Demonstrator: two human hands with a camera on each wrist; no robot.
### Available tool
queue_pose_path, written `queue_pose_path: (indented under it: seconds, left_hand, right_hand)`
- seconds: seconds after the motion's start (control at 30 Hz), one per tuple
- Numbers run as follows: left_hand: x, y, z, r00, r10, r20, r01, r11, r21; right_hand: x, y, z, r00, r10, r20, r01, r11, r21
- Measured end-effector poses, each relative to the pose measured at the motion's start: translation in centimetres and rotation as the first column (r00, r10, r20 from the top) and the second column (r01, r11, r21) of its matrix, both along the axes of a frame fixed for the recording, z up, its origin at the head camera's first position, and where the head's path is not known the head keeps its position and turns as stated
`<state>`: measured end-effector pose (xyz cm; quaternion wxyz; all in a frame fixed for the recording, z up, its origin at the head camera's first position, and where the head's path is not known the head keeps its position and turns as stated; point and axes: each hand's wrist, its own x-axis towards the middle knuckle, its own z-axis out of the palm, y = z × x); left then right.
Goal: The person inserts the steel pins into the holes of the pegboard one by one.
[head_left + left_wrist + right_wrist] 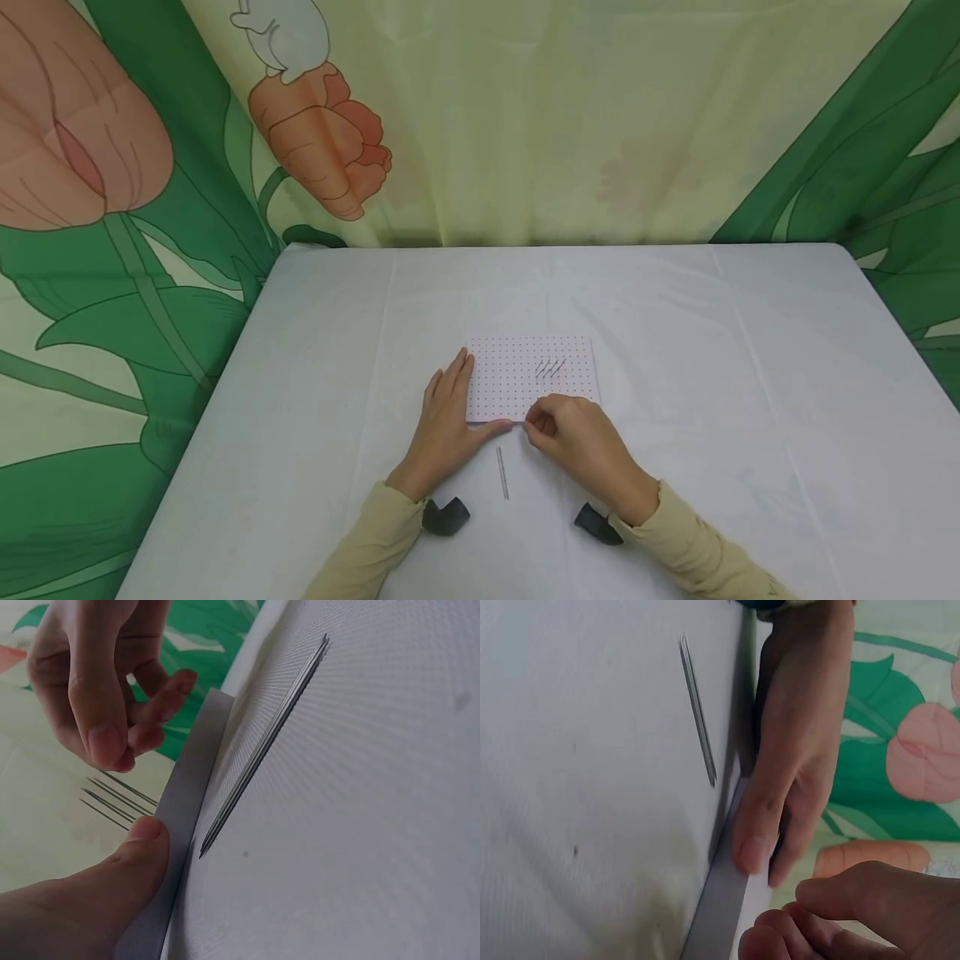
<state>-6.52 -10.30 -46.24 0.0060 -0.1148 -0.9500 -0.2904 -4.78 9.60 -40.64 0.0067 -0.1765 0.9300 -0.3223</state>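
A white pegboard with rows of small holes lies on the table. Several thin metal pins stand slanted in its right half. My left hand rests along the board's left side, its thumb on the near edge and its fingers stretched up the side. Over the near edge, my right hand has its fingers curled and its thumb close to the index fingertip; whether something thin is between them is hidden. A few loose metal pins lie side by side on the cloth in front of the board.
White cloth covers the table. Dark wrist devices sit at both sleeves, close to the tabletop. Behind the far edge hangs a printed curtain.
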Motion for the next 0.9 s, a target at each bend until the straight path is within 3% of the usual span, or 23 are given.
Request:
queue_pose_path:
  seconds: [0.43,0.6,0.9]
  left_hand:
    - [0.1,0.0,-0.1,1.0,0.006,-0.004,-0.006,0.999,-0.035]
    - [0.1,0.0,-0.1,1.0,0.003,-0.009,-0.004,0.999,-0.042]
    - [0.1,0.2,0.0,1.0,0.003,-0.007,-0.003,0.999,-0.042]
  right_hand:
    - [1.1,-2.2,-1.1,0.987,0.12,0.108,-0.127,0.99,0.062]
    - [1.4,-2.7,-1.4,0.985,0.119,0.128,-0.129,0.989,0.077]
    - [1.5,-3.0,-1.4,0.992,0.103,0.079,-0.111,0.988,0.11]
